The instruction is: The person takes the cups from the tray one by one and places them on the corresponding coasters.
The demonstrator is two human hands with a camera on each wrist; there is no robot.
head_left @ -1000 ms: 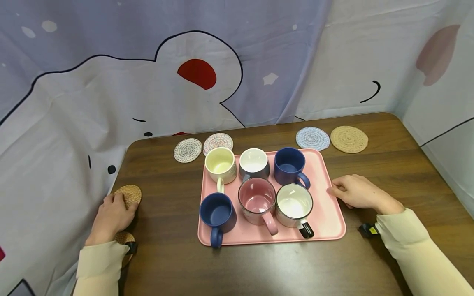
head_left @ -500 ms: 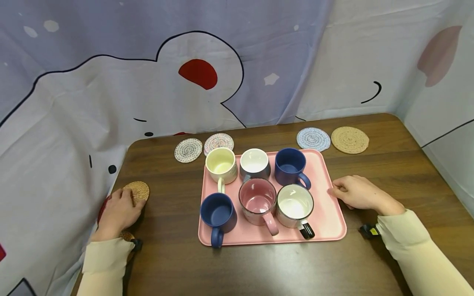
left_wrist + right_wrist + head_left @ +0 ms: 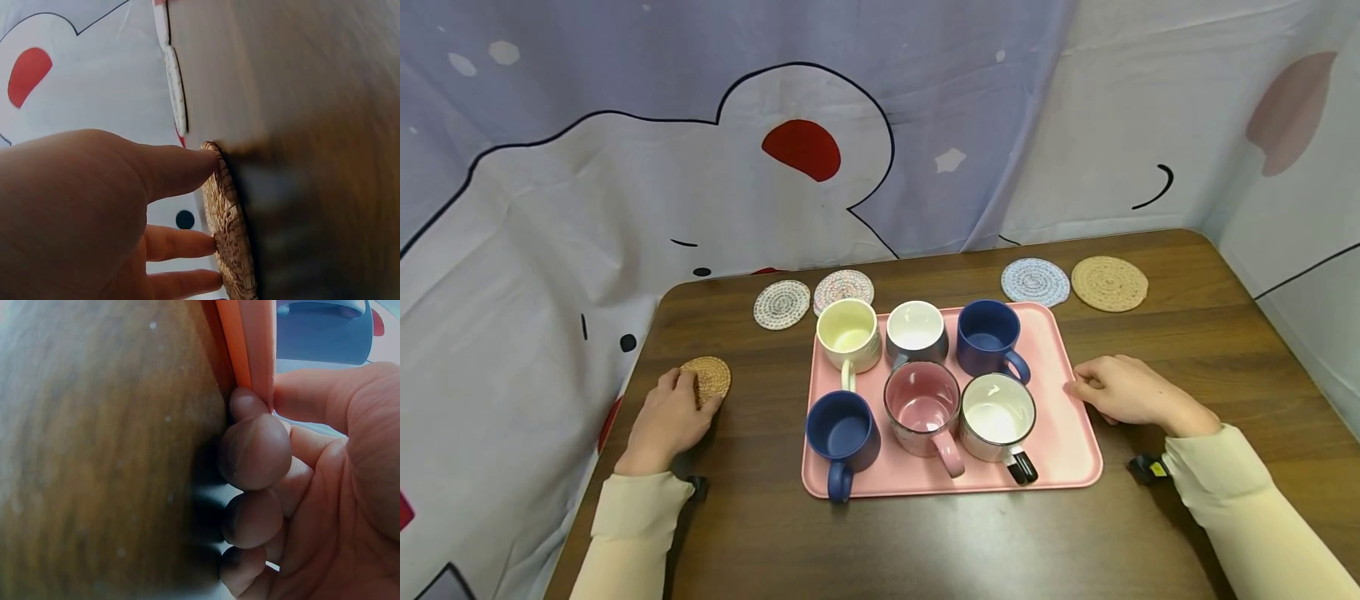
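Note:
In the head view my left hand (image 3: 673,417) is at the left of the table, on a round woven straw coaster (image 3: 712,382). The left wrist view shows the thumb and fingers nearly straight, their tips touching the coaster's upper face (image 3: 225,219). My right hand (image 3: 1131,390) pinches the right rim of the pink tray (image 3: 1067,429) between thumb and forefinger; its other fingers are curled. On the tray stand several mugs: cream (image 3: 847,337), grey-and-white (image 3: 916,329), pink (image 3: 921,408), white with a black-and-white handle (image 3: 996,417), and blue ones (image 3: 842,437) (image 3: 987,333).
Behind the tray at the left lie a grey-white coaster (image 3: 782,305) and a pink-speckled coaster (image 3: 842,288). A pale blue coaster (image 3: 1034,282) and a tan coaster (image 3: 1109,284) lie at the back right. A printed curtain (image 3: 700,183) hangs behind the wooden table (image 3: 962,546).
My left hand has moved right and slightly away from me, the straw coaster travelling with it. A second straw coaster seen under the left wrist is now out of sight. The right hand stays put.

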